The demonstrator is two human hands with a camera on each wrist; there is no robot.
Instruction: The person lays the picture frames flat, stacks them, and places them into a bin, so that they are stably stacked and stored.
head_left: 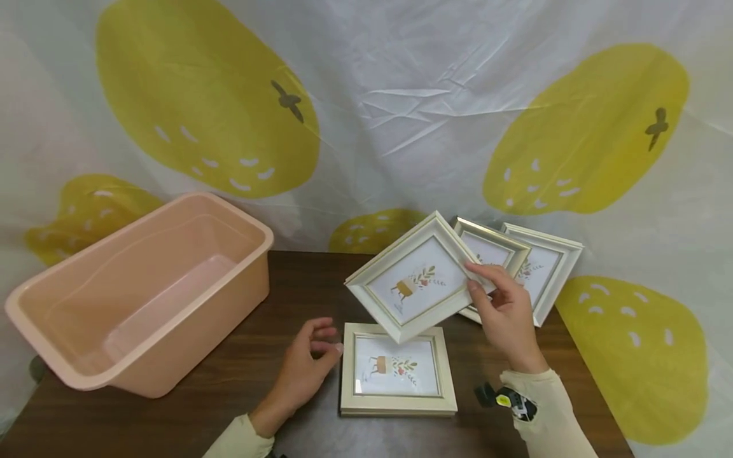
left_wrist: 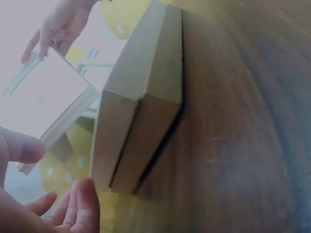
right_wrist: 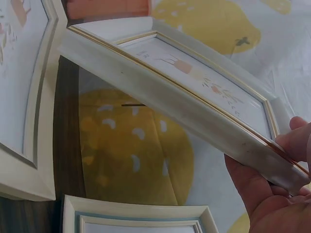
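My right hand [head_left: 506,315] pinches the right edge of a white picture frame [head_left: 375,267] with a gold inner line, held tilted above the table. In the right wrist view, the thumb and fingers grip that frame's [right_wrist: 160,92] end. Below it lies a stack of cream picture frames [head_left: 399,404], two of them visible from the side in the left wrist view [left_wrist: 136,107]. Just left of the stack is my left hand [head_left: 303,366], its fingers loosely bent and holding nothing. Two more frames, one gold-rimmed [head_left: 487,245] and one white [head_left: 558,273], lean against the cloth behind my right hand.
A pink plastic bin [head_left: 189,331] stands on the left of the dark wooden table [head_left: 303,286]. Behind the table hangs a pale cloth [head_left: 401,127] printed with yellow fruit. It also runs along the table's right side.
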